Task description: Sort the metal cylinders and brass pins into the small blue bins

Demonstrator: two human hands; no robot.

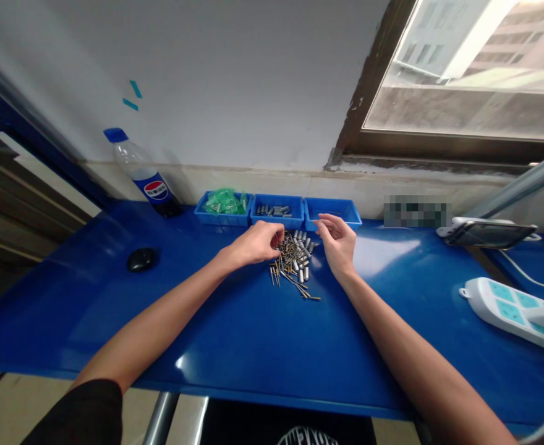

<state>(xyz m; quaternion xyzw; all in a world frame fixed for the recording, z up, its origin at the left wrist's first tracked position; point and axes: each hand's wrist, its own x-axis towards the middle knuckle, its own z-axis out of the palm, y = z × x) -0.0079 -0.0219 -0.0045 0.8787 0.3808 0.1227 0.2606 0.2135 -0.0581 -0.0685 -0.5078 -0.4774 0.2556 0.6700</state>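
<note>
A mixed pile of thin brass-and-steel pins [285, 254] and short silver metal cylinders [301, 274] lies on the blue table. At the pile's left edge is my left hand [259, 241], its fingers curled and closed; whatever they hold is hidden. My right hand [340, 242] hovers at the front of the right blue bin [356, 221], fingers drawn together toward the thumb. Anything in that pinch is too small to name. A few thin pins seem to lie inside this bin. The middle blue bin [277, 222] contains several silver cylinders.
Green plastic film [224, 201] fills the left blue bin [221, 219]. A Pepsi bottle [149, 179] stands behind a black mouse [141, 259] at left. To the right are a propped phone [489, 233] and a white power strip [508, 309]. A wall and window bound the back.
</note>
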